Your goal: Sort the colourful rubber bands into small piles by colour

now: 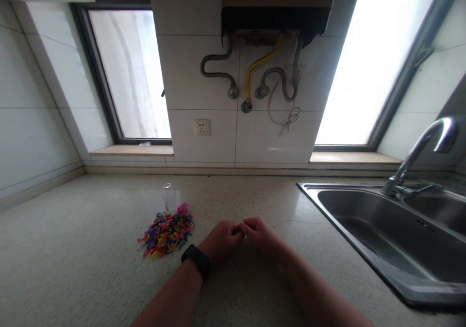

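Observation:
My left hand [222, 239] and my right hand [260, 235] rest together on the speckled countertop [91, 269], fingertips meeting in a pinch. Whatever they pinch is too small to make out. A black band sits on my left wrist [196, 260]. Just left of my left hand lies a pile of small colourful rubber bands [165, 232]. Behind the pile stands a small clear bottle [168, 197] with a pink lid [183, 207] beside it.
A steel sink [382, 239] with a curved tap [422, 147] fills the right side. The tiled wall behind carries a socket [202, 127] and a water heater with hoses [255, 74]. Windows flank it on both sides.

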Action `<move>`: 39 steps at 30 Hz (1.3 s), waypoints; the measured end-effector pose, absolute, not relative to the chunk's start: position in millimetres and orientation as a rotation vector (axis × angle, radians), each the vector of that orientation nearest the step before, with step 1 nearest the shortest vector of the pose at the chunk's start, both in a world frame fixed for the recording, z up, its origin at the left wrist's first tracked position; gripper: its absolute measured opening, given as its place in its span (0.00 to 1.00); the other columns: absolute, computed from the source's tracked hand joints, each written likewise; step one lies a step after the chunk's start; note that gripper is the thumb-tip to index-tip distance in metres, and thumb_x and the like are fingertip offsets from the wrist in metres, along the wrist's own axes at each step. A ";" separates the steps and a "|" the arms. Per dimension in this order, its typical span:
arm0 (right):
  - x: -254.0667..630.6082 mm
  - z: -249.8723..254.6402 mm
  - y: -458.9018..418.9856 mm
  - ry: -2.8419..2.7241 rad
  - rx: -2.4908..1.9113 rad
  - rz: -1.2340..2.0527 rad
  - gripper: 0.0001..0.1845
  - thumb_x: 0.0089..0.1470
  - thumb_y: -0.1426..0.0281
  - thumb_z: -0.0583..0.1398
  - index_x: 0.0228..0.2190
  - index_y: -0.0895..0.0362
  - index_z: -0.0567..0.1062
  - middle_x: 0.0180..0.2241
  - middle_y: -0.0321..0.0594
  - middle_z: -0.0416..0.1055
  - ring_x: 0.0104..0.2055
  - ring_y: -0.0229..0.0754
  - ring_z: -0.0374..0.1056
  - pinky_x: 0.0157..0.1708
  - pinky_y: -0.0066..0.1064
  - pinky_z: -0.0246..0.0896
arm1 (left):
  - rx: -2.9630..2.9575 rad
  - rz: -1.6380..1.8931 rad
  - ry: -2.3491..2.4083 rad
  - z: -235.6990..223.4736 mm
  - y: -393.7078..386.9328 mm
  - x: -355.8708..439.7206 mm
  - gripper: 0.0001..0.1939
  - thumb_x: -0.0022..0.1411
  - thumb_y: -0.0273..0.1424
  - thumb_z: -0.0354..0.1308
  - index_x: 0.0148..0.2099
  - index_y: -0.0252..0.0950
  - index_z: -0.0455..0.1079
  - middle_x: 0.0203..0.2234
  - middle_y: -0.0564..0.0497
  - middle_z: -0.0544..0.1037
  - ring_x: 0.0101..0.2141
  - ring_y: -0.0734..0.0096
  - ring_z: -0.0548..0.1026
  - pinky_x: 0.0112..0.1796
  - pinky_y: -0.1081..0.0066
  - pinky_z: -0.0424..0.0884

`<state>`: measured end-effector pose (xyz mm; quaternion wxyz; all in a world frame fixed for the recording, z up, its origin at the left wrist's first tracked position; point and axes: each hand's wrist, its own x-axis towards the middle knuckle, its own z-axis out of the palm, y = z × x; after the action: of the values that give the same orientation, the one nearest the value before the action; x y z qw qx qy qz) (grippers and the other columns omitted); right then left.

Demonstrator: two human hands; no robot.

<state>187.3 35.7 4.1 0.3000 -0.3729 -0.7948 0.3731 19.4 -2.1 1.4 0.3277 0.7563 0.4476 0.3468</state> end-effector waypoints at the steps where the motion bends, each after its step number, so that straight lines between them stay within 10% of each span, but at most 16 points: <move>1: 187.1 4.1 35.4 -2.112 -0.992 0.989 0.18 0.55 0.62 0.54 0.18 0.56 0.61 0.19 0.30 0.50 0.23 0.33 0.48 0.23 0.26 0.43 | 1.982 0.909 1.169 1.1 -2.2 19.3 0.17 0.63 0.37 0.49 0.30 0.32 0.71 0.21 0.56 0.63 0.25 0.74 0.61 0.29 0.74 0.58; 39: 193.6 7.9 25.9 -2.293 -1.117 0.857 0.18 0.58 0.61 0.54 0.21 0.58 0.65 0.20 0.31 0.54 0.25 0.33 0.50 0.23 0.27 0.41 | 2.073 0.844 1.141 2.3 -5.9 14.2 0.13 0.60 0.32 0.49 0.30 0.32 0.72 0.21 0.55 0.66 0.26 0.73 0.64 0.28 0.75 0.58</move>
<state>193.6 25.9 7.9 0.2234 -0.4045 -0.8306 0.3106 14.2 -5.9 2.3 0.3095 0.7845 0.4319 0.3196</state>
